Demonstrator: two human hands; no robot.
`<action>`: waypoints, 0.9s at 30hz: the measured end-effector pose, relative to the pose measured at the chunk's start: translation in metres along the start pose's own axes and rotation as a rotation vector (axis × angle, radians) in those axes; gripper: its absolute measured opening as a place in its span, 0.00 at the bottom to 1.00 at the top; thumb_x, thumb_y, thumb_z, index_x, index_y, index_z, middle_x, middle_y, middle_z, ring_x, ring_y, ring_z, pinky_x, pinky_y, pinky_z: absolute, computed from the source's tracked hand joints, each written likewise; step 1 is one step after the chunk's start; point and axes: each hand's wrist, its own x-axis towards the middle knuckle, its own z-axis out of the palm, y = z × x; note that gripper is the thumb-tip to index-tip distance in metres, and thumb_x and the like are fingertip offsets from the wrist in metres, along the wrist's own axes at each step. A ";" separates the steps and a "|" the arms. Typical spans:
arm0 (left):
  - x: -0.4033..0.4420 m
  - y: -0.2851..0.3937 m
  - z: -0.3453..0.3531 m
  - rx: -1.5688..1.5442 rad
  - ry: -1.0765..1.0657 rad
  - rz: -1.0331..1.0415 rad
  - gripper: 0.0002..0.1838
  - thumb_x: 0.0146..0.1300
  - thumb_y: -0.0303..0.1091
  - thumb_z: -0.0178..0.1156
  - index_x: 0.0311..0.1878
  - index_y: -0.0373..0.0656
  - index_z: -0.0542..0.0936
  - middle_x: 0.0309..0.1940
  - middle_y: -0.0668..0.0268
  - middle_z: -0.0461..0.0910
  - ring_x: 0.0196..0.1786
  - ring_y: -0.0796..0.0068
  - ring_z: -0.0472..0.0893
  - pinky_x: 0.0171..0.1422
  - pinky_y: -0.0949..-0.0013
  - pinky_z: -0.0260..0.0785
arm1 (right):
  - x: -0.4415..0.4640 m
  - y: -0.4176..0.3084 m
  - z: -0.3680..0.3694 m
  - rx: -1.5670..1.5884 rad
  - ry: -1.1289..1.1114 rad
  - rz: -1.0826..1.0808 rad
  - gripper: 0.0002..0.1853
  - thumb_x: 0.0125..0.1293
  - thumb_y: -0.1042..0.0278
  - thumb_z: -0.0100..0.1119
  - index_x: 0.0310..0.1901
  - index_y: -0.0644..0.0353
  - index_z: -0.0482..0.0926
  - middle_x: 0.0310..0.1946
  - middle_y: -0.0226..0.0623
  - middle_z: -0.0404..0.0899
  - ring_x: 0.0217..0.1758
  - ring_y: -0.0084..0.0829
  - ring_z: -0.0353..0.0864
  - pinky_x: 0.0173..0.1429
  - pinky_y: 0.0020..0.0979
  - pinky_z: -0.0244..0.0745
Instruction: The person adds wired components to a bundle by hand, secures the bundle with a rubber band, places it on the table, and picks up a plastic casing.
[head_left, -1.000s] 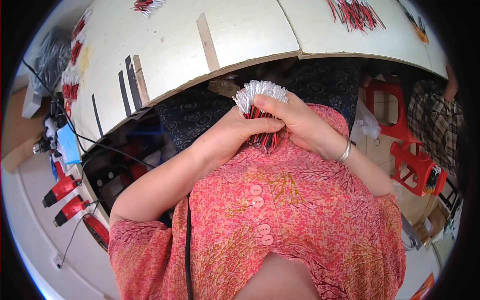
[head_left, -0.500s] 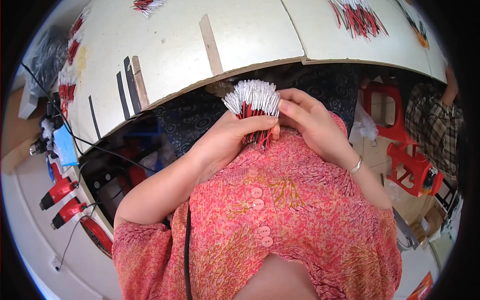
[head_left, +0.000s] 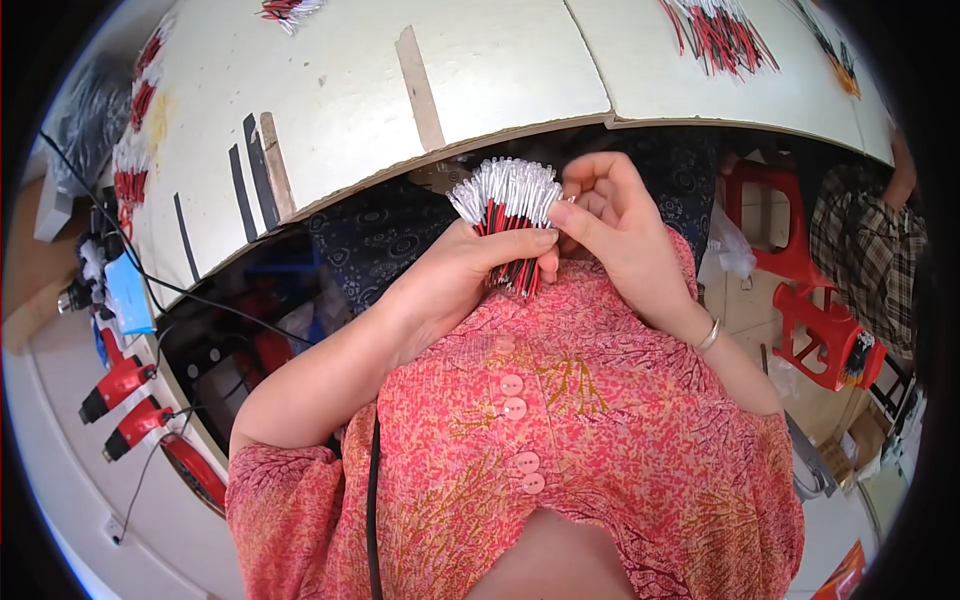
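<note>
A thick bundle of wired LEDs (head_left: 510, 195) is held in front of my chest, clear heads and white sleeves fanned upward, red and black wires below. My left hand (head_left: 465, 265) is closed around the wires, its thumb lying across their front. At the bundle's right edge, my right hand (head_left: 620, 220) has its thumb tip against the white sleeves and its fingers curled in a pinch. What sits between those fingertips is too small to make out.
The white table (head_left: 520, 80) edge curves just beyond my hands. More wired LEDs (head_left: 722, 35) lie at its far right and along its left end. Red heat guns (head_left: 118, 385) hang at left. A red stool (head_left: 775, 225) and a person's plaid clothing (head_left: 865, 250) are at right.
My right hand's fingers have lifted and curled away from the bundle's right side, leaving the thumb at its edge. The left hand and bundle have barely moved.
</note>
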 end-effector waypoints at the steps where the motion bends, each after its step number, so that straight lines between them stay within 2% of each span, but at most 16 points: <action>1: 0.000 -0.001 -0.001 -0.017 0.004 -0.013 0.08 0.66 0.31 0.62 0.44 0.38 0.80 0.32 0.66 0.82 0.37 0.76 0.81 0.45 0.72 0.73 | 0.000 -0.002 0.006 -0.053 0.056 -0.053 0.16 0.69 0.73 0.60 0.54 0.66 0.70 0.44 0.35 0.76 0.40 0.19 0.78 0.45 0.22 0.77; 2: 0.000 -0.001 -0.001 -0.032 0.007 -0.025 0.07 0.66 0.30 0.62 0.43 0.39 0.80 0.31 0.66 0.81 0.37 0.77 0.81 0.45 0.72 0.73 | 0.000 -0.003 0.010 -0.105 0.112 -0.107 0.20 0.69 0.76 0.59 0.60 0.65 0.68 0.50 0.36 0.74 0.45 0.20 0.76 0.49 0.23 0.76; 3: 0.000 -0.001 -0.001 -0.031 0.006 -0.028 0.07 0.66 0.30 0.62 0.43 0.39 0.80 0.31 0.66 0.81 0.37 0.77 0.81 0.45 0.72 0.73 | 0.001 -0.003 0.009 -0.104 0.115 -0.106 0.20 0.69 0.76 0.59 0.60 0.65 0.68 0.50 0.36 0.74 0.45 0.20 0.76 0.49 0.23 0.76; 5: -0.001 0.002 0.000 -0.008 0.016 -0.053 0.06 0.65 0.30 0.62 0.42 0.39 0.79 0.32 0.66 0.82 0.38 0.76 0.81 0.46 0.72 0.73 | 0.004 -0.002 0.005 -0.203 -0.063 -0.076 0.27 0.67 0.76 0.60 0.66 0.66 0.65 0.55 0.39 0.72 0.50 0.22 0.75 0.52 0.24 0.76; 6: -0.002 0.003 0.002 -0.005 0.014 -0.055 0.06 0.65 0.30 0.62 0.42 0.39 0.79 0.32 0.66 0.82 0.38 0.76 0.81 0.46 0.72 0.73 | 0.004 -0.004 0.006 -0.159 -0.085 -0.035 0.26 0.68 0.77 0.59 0.66 0.66 0.64 0.55 0.39 0.72 0.45 0.22 0.77 0.48 0.23 0.77; 7: -0.003 0.004 0.003 -0.012 0.023 -0.049 0.06 0.65 0.29 0.63 0.43 0.39 0.79 0.32 0.66 0.82 0.38 0.76 0.81 0.47 0.71 0.73 | 0.003 -0.006 0.006 -0.157 -0.083 -0.036 0.26 0.68 0.77 0.59 0.66 0.66 0.64 0.55 0.39 0.72 0.45 0.22 0.77 0.48 0.23 0.77; 9: -0.003 0.005 0.003 -0.016 0.032 -0.042 0.06 0.65 0.29 0.63 0.43 0.39 0.79 0.32 0.66 0.82 0.38 0.75 0.81 0.47 0.71 0.73 | 0.001 -0.012 0.007 -0.091 -0.108 0.066 0.24 0.70 0.77 0.57 0.66 0.67 0.64 0.52 0.39 0.74 0.38 0.21 0.78 0.42 0.22 0.78; 10: -0.003 0.005 0.001 -0.010 0.004 -0.030 0.07 0.65 0.29 0.63 0.44 0.39 0.79 0.33 0.66 0.82 0.39 0.75 0.81 0.48 0.71 0.74 | 0.001 -0.010 0.007 -0.089 -0.108 0.066 0.24 0.70 0.77 0.57 0.66 0.67 0.64 0.52 0.39 0.74 0.38 0.21 0.78 0.42 0.22 0.78; 12: -0.003 0.004 0.001 -0.004 -0.024 -0.020 0.08 0.65 0.29 0.63 0.46 0.39 0.79 0.34 0.66 0.82 0.39 0.74 0.82 0.48 0.71 0.74 | 0.000 -0.005 0.008 -0.040 -0.063 0.001 0.22 0.71 0.73 0.58 0.63 0.69 0.68 0.43 0.37 0.79 0.30 0.17 0.77 0.36 0.22 0.76; 17: -0.004 0.006 0.003 -0.030 -0.005 -0.034 0.12 0.66 0.31 0.63 0.50 0.40 0.79 0.37 0.64 0.84 0.42 0.75 0.82 0.50 0.71 0.74 | -0.002 -0.006 0.006 -0.076 -0.056 0.011 0.20 0.73 0.72 0.54 0.63 0.70 0.68 0.38 0.36 0.80 0.29 0.18 0.78 0.35 0.22 0.76; 22: -0.004 0.005 0.002 -0.027 0.010 -0.051 0.10 0.67 0.32 0.63 0.48 0.40 0.79 0.35 0.65 0.83 0.40 0.76 0.82 0.48 0.72 0.73 | -0.002 -0.006 0.005 -0.134 -0.053 -0.028 0.20 0.74 0.71 0.53 0.63 0.70 0.69 0.34 0.34 0.80 0.29 0.18 0.78 0.35 0.22 0.75; 24: -0.004 0.004 0.001 -0.031 -0.001 -0.048 0.10 0.67 0.33 0.63 0.47 0.40 0.79 0.35 0.66 0.83 0.40 0.76 0.81 0.48 0.72 0.73 | -0.003 -0.008 0.004 -0.190 -0.071 -0.063 0.20 0.74 0.71 0.52 0.64 0.71 0.68 0.39 0.37 0.81 0.35 0.21 0.81 0.40 0.22 0.77; 25: -0.004 0.004 0.001 -0.023 0.012 -0.055 0.09 0.67 0.34 0.62 0.46 0.40 0.79 0.34 0.66 0.83 0.39 0.76 0.81 0.47 0.72 0.73 | -0.003 -0.008 0.003 -0.190 -0.071 -0.063 0.20 0.74 0.71 0.52 0.64 0.71 0.68 0.39 0.37 0.81 0.35 0.21 0.81 0.40 0.22 0.77; 27: -0.004 0.004 0.001 -0.015 0.023 -0.061 0.09 0.67 0.35 0.62 0.45 0.40 0.80 0.33 0.66 0.82 0.39 0.76 0.81 0.47 0.72 0.72 | -0.001 -0.007 -0.001 -0.203 -0.050 -0.076 0.22 0.78 0.67 0.45 0.69 0.66 0.65 0.55 0.41 0.77 0.58 0.26 0.76 0.63 0.27 0.71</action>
